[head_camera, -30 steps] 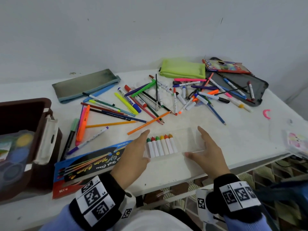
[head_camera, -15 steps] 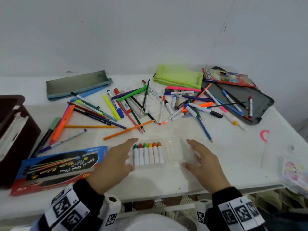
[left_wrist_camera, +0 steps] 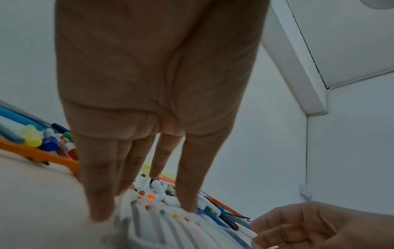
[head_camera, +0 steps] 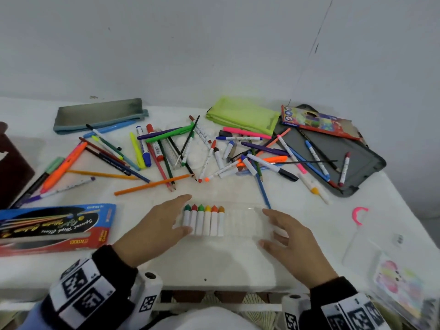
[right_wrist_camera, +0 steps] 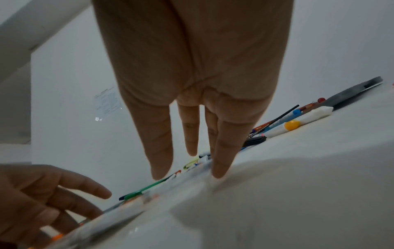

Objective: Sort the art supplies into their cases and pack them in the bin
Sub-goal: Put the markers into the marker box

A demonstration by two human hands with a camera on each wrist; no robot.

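A clear plastic crayon case (head_camera: 240, 221) lies flat near the table's front edge. Several white crayons (head_camera: 204, 221) with coloured tips fill its left half; the right half holds nothing. My left hand (head_camera: 166, 222) touches the case's left end with straight fingers, index at the far corner and thumb at the near one. My right hand (head_camera: 285, 232) brackets the right end the same way. In the left wrist view the straight fingers (left_wrist_camera: 98, 185) come down onto the case (left_wrist_camera: 170, 225). The right wrist view shows straight fingers (right_wrist_camera: 224, 151) at the case's edge (right_wrist_camera: 119, 217).
Loose pens, markers and pencils (head_camera: 190, 151) lie scattered behind the case. A blue and red pencil box (head_camera: 54, 225) sits left, the brown bin (head_camera: 12, 170) at the far left edge. Grey pouch (head_camera: 97, 115), green pouch (head_camera: 242, 115), dark tray (head_camera: 352, 167) and red box (head_camera: 316, 120) line the back.
The head view has swung right, so the bin has slid almost out of frame at the left. Both hands stay at the ends of the crayon case.
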